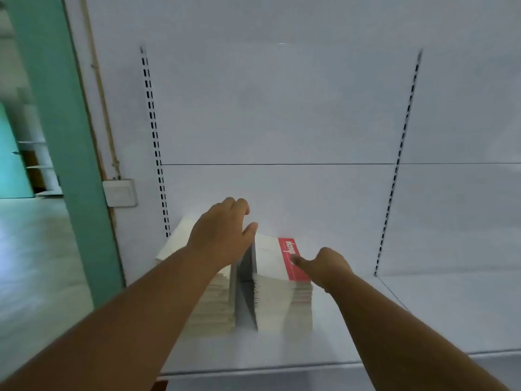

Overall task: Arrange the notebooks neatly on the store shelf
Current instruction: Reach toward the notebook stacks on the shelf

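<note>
On the white shelf (394, 320), two notebook stacks (270, 294) stand side by side; the left hand (222, 235) rests open-fingered on the left stack, the right hand (324, 266) touches the right stack's red-striped top, holding nothing.

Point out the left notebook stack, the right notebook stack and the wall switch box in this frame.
left notebook stack (214, 303): head view, front edge of the pile.
right notebook stack (270, 258): head view, white top cover.
wall switch box (120, 192): head view, middle of its face.
</note>
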A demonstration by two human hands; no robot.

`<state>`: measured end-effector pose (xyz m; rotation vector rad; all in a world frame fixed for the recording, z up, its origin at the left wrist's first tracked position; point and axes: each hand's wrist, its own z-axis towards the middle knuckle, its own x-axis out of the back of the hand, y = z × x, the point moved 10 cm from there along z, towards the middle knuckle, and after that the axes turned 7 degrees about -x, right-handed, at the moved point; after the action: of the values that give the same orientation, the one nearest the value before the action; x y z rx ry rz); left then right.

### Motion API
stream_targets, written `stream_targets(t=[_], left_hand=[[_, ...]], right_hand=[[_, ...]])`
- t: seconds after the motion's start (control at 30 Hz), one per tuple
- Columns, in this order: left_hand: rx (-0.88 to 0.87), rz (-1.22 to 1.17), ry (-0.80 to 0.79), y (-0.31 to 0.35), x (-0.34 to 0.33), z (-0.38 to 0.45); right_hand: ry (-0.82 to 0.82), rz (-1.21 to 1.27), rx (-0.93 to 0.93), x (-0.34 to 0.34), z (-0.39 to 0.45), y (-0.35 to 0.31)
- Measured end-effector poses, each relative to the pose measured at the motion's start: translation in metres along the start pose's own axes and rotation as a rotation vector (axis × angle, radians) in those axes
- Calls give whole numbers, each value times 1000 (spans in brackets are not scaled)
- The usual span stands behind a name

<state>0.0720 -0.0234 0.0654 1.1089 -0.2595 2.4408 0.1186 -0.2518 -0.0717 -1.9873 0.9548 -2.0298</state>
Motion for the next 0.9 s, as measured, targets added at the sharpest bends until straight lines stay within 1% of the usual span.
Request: stream_targets(t=[0.13,0.2,0.27,0.37,0.4,0.47,0.53,0.57,0.6,0.67,0.7,0.73,0.77,0.8,0.83,0.87,0.9], left_hand=[[-72,-8,14,-11,-14,22],[-89,-23,15,-15,-20,33],[-80,-26,36,-23,-21,42],[-47,-46,55,-28,-25,46],[-35,-53,48,-28,-29,47],[1,-59,10,-30,-39,47],[37,-57,-52,-33,-47,50],[60,-53,-77,-35,-49,52],[99,-49,-110,-37,-52,53],[240,-55,-212,-46,-60,54],[336,-102,-287,-49,-68,50],[429,-212,-357,-50,-79,46],[516,-384,-390,-49,-89,41],[588,-565,-370,-47,-97,38],[629,-696,-311,-46,-99,39],[642,-752,-235,-48,-97,40],[631,-732,-163,-52,-92,43]], right_hand=[[-87,36,-120,-31,24,0],[-120,17,-141,-44,36,3],[-126,-23,-143,-47,44,7],[-168,-16,-162,-45,49,15],[-162,-52,-157,-41,50,16],[-98,-136,-133,-26,57,16],[-29,-149,-96,-9,66,8],[-6,-83,-79,0,68,3],[15,63,-64,11,69,-4],[11,535,-29,31,60,-19],[-35,764,-17,36,51,-26],[-109,949,-3,37,41,-35],[-181,1070,16,38,31,-44],[-228,1110,39,35,27,-51],[-232,1073,48,32,25,-53],[-175,964,35,29,28,-48],[-89,792,13,28,35,-41]])
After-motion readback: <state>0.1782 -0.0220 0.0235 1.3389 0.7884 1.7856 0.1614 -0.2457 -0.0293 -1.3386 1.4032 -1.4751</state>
